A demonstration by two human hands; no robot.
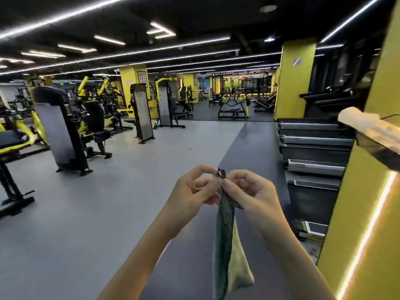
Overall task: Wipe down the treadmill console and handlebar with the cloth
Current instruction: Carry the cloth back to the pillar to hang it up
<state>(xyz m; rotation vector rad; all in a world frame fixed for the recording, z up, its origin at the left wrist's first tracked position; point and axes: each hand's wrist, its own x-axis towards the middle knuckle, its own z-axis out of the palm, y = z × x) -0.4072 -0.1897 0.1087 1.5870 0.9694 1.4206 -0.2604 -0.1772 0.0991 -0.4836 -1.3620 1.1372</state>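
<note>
A cloth (225,241), green-grey on one side and pale yellow on the other with a black-and-white checked hem, hangs down in front of me. My left hand (190,191) and my right hand (253,191) both pinch its top corner at chest height, fingertips close together. A row of black treadmills (313,148) runs along the right side, seen from their belt ends; their consoles and handlebars sit farther right, dark and blurred. Both hands are well clear of the treadmills.
A yellow pillar (363,213) with a lit strip stands close on my right, with a blurred pale object (365,126) sticking out beside it. Yellow-and-black weight machines (62,131) fill the left. Grey gym floor (108,202) stretches ahead.
</note>
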